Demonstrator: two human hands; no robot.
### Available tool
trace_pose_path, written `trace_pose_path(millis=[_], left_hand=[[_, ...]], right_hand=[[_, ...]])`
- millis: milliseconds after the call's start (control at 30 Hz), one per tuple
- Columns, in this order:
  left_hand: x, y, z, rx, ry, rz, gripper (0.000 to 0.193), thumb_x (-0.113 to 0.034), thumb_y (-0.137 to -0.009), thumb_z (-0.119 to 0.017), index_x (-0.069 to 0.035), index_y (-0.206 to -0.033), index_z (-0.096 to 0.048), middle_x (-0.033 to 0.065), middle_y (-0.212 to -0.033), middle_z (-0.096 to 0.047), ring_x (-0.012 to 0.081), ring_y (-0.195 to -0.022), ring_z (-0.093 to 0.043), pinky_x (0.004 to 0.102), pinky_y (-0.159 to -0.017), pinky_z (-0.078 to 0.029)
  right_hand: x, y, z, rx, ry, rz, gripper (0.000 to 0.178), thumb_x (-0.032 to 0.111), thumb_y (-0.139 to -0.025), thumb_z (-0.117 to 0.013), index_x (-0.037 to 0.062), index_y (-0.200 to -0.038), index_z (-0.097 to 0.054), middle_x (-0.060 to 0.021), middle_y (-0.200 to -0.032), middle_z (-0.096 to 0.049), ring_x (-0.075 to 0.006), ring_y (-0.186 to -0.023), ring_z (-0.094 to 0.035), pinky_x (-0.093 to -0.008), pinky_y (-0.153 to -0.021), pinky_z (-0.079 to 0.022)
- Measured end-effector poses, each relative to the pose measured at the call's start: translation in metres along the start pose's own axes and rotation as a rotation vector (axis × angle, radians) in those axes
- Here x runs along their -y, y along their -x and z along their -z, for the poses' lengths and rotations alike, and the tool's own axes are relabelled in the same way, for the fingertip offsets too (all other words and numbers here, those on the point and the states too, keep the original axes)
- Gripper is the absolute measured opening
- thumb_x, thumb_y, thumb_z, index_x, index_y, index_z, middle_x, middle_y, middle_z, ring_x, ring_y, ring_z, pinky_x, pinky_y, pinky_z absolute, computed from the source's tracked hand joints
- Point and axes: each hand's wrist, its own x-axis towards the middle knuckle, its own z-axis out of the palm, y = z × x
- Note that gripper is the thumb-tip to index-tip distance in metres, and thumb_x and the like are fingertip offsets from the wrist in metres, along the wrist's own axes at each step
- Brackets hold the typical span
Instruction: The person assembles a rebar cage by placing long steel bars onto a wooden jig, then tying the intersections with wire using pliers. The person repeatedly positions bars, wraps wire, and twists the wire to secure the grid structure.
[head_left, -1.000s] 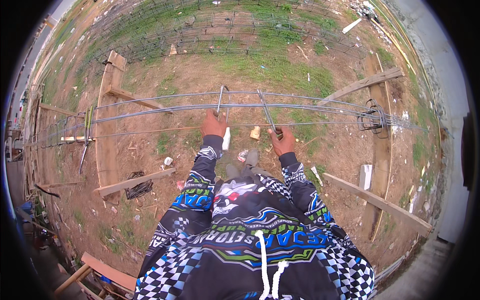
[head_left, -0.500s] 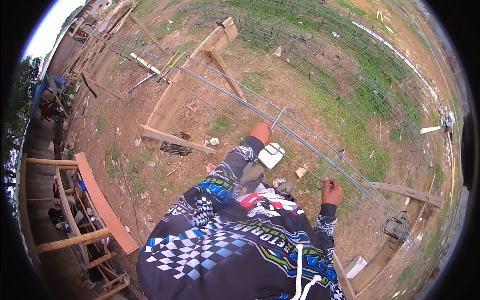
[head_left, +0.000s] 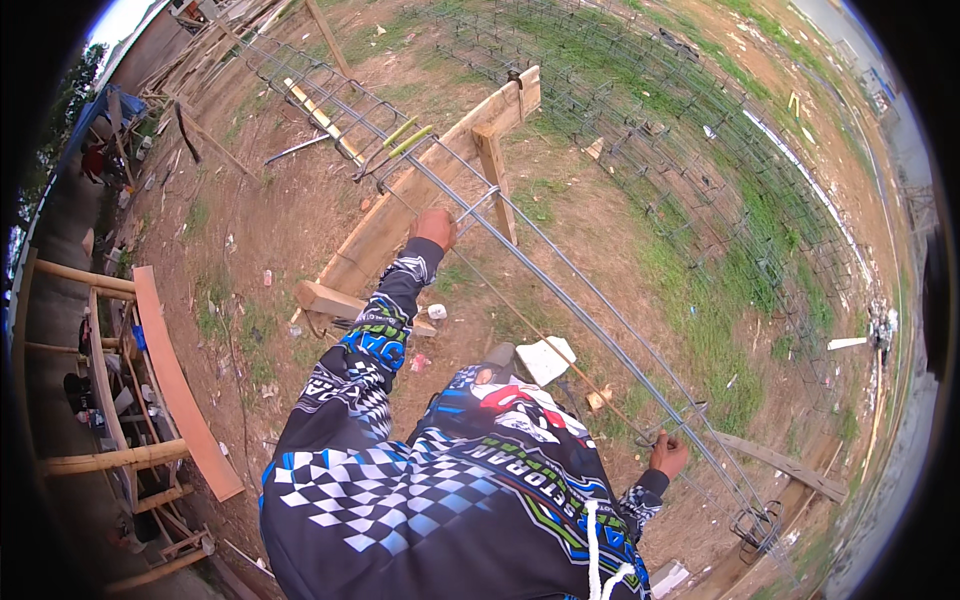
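Head view: long grey steel rebar bars [head_left: 560, 290] run in a bundle from far left to near right, resting on a wooden trestle [head_left: 400, 215] above bare dirt. The left hand [head_left: 436, 228] has its grip closed around a thin square stirrup [head_left: 478, 203] on the bars. The right hand [head_left: 667, 455] grips a second stirrup [head_left: 672, 422] nearer right; its fingers are too small to make out clearly. The bars' near end blurs at the rim.

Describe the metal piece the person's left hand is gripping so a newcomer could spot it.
Follow the long rebar cage running across the wooden trestle. Just right of the trestle's upright, the left hand grips a bent steel stirrup; unlike the long bars, it is short and crosses them.
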Motion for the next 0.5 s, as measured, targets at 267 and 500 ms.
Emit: trace_pose_path(millis=[267, 500], left_hand=[[0.071, -0.032, 0.025, -0.189, -0.096, -0.156, 0.117, -0.085, -0.055, -0.064, -0.025, -0.15, -0.029, 0.0197, -0.156, -0.015, 0.0386, -0.145, -0.01, 0.0638, -0.112, -0.006], [0.095, -0.057, 0.021, 0.133, -0.165, -0.252, 0.132, -0.091, -0.047, -0.061, -0.027, -0.154, -0.018, 0.0186, -0.16, -0.001, 0.0412, -0.146, 0.004, 0.076, -0.103, 0.009]], right_hand=[[-0.001, 0.001, -0.015, 0.021, 0.007, -0.113, 0.04, 0.035, -0.081, -0.07, -0.0042, -0.079, -0.069, -0.0142, -0.068, -0.066, -0.0245, -0.063, -0.062, -0.0383, -0.064, -0.047], [-0.035, -0.02, -0.036, -0.091, 0.171, -0.167, 0.042, 0.039, -0.079, -0.071, -0.0028, -0.082, -0.07, -0.0165, -0.074, -0.068, -0.0306, -0.07, -0.064, -0.0421, -0.069, -0.048]])
